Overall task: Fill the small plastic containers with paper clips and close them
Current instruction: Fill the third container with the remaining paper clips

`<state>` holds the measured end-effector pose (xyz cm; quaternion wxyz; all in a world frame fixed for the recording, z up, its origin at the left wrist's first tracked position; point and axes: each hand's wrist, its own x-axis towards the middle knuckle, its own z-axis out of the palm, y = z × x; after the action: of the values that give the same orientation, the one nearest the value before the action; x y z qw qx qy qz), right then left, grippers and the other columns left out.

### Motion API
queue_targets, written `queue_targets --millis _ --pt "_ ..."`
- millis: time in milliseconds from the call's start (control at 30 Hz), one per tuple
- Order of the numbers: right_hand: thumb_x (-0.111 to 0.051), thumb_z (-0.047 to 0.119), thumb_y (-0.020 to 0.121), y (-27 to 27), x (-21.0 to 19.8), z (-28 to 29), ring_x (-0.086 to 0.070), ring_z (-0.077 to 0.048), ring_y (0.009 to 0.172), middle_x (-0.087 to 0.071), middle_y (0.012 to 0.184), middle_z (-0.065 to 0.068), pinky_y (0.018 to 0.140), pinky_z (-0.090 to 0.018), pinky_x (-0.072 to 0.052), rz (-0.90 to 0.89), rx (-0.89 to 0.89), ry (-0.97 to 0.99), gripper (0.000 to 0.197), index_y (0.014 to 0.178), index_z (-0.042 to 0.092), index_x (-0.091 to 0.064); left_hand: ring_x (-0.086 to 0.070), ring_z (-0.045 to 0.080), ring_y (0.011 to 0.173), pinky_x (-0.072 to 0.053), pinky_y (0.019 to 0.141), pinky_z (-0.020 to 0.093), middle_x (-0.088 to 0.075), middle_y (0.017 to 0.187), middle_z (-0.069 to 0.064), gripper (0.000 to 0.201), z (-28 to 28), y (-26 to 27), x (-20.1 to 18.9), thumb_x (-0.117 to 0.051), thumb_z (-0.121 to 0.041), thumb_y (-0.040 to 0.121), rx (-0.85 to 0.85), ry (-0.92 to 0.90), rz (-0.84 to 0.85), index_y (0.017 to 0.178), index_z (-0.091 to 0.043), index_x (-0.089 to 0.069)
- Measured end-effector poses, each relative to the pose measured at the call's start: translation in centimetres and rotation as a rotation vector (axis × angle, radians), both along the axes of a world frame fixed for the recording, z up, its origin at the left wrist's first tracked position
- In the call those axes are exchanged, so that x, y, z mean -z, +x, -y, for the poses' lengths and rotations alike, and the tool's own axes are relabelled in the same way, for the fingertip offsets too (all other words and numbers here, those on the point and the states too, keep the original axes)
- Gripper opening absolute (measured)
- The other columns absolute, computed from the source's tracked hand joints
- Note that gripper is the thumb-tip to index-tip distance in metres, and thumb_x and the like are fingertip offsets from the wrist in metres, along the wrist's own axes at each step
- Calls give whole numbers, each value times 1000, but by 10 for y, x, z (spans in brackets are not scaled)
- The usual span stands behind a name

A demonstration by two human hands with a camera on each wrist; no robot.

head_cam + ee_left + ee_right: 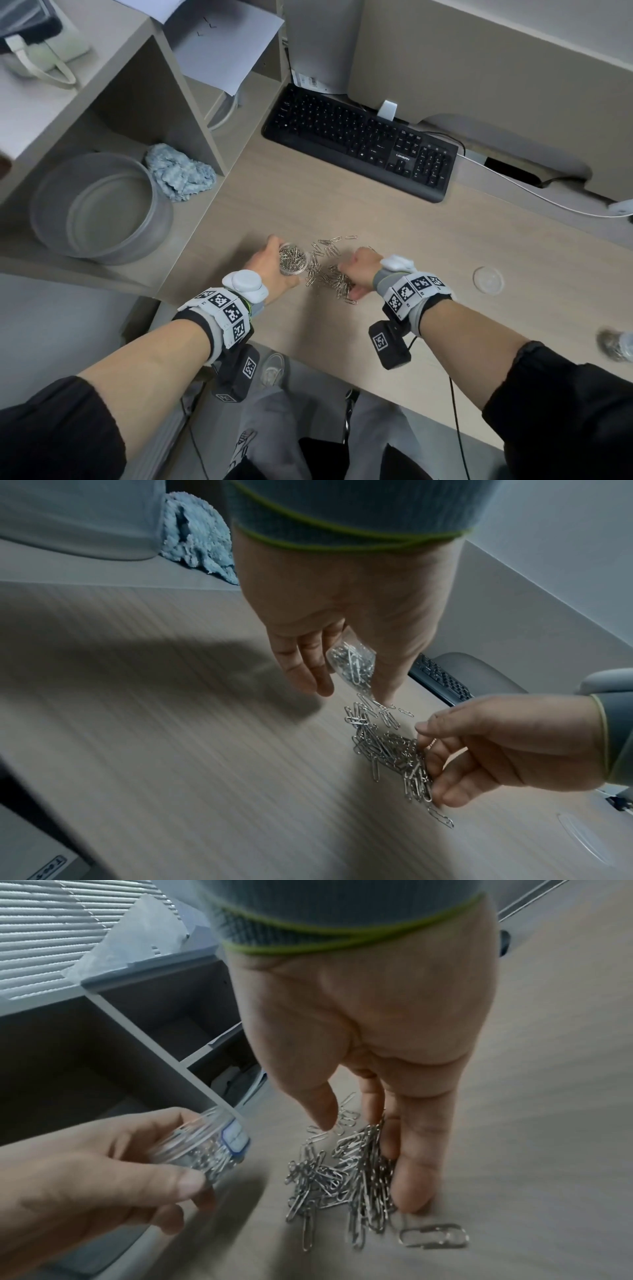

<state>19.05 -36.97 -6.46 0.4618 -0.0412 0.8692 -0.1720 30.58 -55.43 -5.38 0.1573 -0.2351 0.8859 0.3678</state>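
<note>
My left hand (270, 265) grips a small clear plastic container (292, 263) that is tilted, open-topped and mostly full of silver paper clips. The wrist views show the same container (351, 664) (209, 1150) held just above the desk. Right beside it lies a loose pile of paper clips (325, 274) (335, 1175). My right hand (351, 281) is down on that pile, fingers curled round a bunch of clips (404, 756), thumb a little apart. A clear round lid (488, 280) lies flat on the desk to the right.
A black keyboard (359, 144) sits at the back. On the left, a shelf holds a grey round tub (99, 209) and a blue cloth (178, 173). A second, blurred container with clips (616, 344) stands at the right edge. A white cable (531, 195) crosses the back right.
</note>
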Motion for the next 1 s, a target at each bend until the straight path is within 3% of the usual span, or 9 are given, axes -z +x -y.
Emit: queue_targets --millis 100,167,267,333,433,533,700,933,1000 --pt "-56 24 91 1 7 8 -74 -24 64 -73 81 -10 74 -43 -61 -15 -30 -21 14 98 12 -57 -63 27 93 -51 81 33 -65 106 2 66 4 3 1 -82 -31 72 -10 -2 0 123 -17 -43" --pt "-59 17 87 -2 4 1 -71 -28 76 -67 97 -12 69 -44 -60 -158 -180 16 16 103 20 -56 -64 27 92 -52 80 33 -66 106 2 65 7 4 2 -82 -30 72 -16 -8 2 122 -17 -43" --pt "-65 28 77 -6 0 -17 -61 -30 88 -41 126 -8 73 -40 -55 -364 -479 125 63 133 22 -37 -64 27 91 -51 77 31 -66 105 3 64 7 6 3 -82 -28 72 -30 -6 5 121 -17 -43" --pt "-75 38 70 -6 3 -22 -59 -34 98 -18 147 -3 78 -45 -56 -381 -631 117 89 140 24 -22 -63 28 90 -49 75 30 -66 105 4 64 6 8 4 -82 -28 72 -36 -6 3 122 -17 -43" --pt "-82 45 66 1 10 -15 -58 -38 104 8 157 1 78 -45 -57 -390 -826 82 112 148 30 -7 -62 30 89 -50 74 33 -66 104 6 65 2 8 7 -81 -29 72 -33 -13 27 122 -17 -42" --pt "-84 44 65 3 15 -4 -57 -37 105 1 155 0 77 -47 -58 -428 -869 21 113 148 35 -9 -63 30 88 -51 74 34 -66 103 6 66 1 8 8 -81 -30 71 -39 -19 37 123 -18 -42" --pt "-79 34 74 -14 21 -2 -59 -34 104 -17 148 2 86 -46 -56 -423 -858 -108 90 145 37 -24 -63 29 88 -53 78 38 -66 102 5 66 1 7 7 -81 -31 71 -46 -15 39 123 -19 -43" --pt "-58 15 93 -6 13 -2 -58 -38 104 -38 134 -15 82 -39 -47 -411 -858 -58 42 132 10 -44 -63 27 88 -53 78 37 -66 103 3 66 -2 1 8 -81 -31 70 -45 -15 50 123 -19 -43" --pt "-53 6 93 -4 13 -6 -58 -37 107 -40 137 -14 84 -37 -46 -395 -836 -70 44 136 10 -44 -64 27 88 -54 78 38 -67 102 3 66 -5 -2 8 -81 -33 70 -35 -14 50 122 -20 -43"
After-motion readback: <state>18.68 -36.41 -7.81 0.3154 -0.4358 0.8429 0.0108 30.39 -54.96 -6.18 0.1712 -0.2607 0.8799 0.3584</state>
